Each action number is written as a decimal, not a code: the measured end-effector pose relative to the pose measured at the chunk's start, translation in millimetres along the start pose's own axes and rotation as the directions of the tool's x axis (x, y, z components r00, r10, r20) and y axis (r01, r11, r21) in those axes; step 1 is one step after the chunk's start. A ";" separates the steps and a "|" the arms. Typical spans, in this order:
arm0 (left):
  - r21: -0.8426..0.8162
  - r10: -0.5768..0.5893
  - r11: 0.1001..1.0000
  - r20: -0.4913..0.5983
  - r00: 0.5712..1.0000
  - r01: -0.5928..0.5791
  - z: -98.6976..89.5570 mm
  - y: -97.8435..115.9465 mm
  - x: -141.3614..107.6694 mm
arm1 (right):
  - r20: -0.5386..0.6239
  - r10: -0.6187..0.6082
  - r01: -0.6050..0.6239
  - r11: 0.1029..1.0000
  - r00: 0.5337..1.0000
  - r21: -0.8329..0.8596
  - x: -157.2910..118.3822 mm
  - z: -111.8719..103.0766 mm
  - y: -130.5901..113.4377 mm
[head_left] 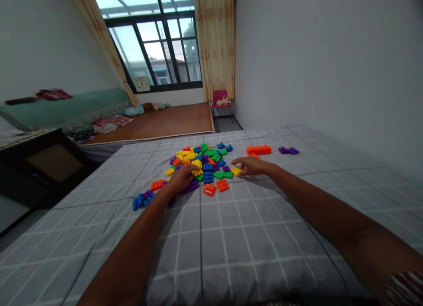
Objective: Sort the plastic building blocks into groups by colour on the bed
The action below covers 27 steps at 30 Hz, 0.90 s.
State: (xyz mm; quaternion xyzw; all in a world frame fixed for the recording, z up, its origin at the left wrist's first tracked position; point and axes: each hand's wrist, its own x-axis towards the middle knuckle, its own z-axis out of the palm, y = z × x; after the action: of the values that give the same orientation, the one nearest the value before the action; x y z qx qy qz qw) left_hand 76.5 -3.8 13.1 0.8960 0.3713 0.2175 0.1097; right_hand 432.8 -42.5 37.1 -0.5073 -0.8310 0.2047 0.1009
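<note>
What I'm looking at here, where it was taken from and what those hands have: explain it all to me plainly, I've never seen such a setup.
There is no machine here. The two bare hands belong to a person wearing a camera on the head, so this single view looks forward and down past their own arms.

A grey checked cloth covers the surface. On it lies a heap of colourful plastic blocks, with orange blocks and purple pieces set apart on the right.

The left hand is at the heap's near left side; whether it grips anything is hard to see. The right hand has its fingertips at a yellow block; pinched or merely touched, I cannot tell.
</note>
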 end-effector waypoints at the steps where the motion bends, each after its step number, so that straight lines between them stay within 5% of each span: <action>1: 0.003 -0.001 1.000 0.003 1.000 0.001 0.5 -1.0 -0.1 | 0.000 0.001 -0.001 1.000 1.000 -0.029 0.8 -2.2 0.9; 4: 0.010 -0.005 1.000 0.009 1.000 0.005 1.8 -3.9 0.2 | -0.116 0.005 -0.015 0.996 0.993 -0.090 -6.4 -22.8 14.7; 9: 0.007 -0.009 1.000 0.006 1.000 0.009 2.4 -4.6 1.6 | -0.412 0.114 -0.147 0.988 0.904 -0.049 -42.0 -67.8 58.0; 16: 0.056 -0.015 0.998 0.004 1.000 0.014 2.6 -4.6 1.0 | -0.097 0.114 -0.129 0.977 0.989 -0.170 -48.9 -48.3 62.2; 21: 0.050 -0.021 0.999 -0.002 1.000 0.021 3.6 -4.9 0.3 | -0.078 0.175 -0.187 0.962 0.982 -0.199 -43.9 -36.7 64.8; 27: 0.053 -0.009 0.999 0.003 1.000 0.009 2.6 -4.5 0.8 | -0.102 0.217 -0.230 0.961 0.971 -0.152 -60.1 -62.5 85.4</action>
State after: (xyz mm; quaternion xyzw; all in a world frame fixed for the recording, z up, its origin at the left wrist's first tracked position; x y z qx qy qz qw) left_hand 75.5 -0.2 9.5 0.8973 0.3809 0.2053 0.0874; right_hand 552.7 -46.5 57.8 -0.6125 -0.7774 0.1247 0.0702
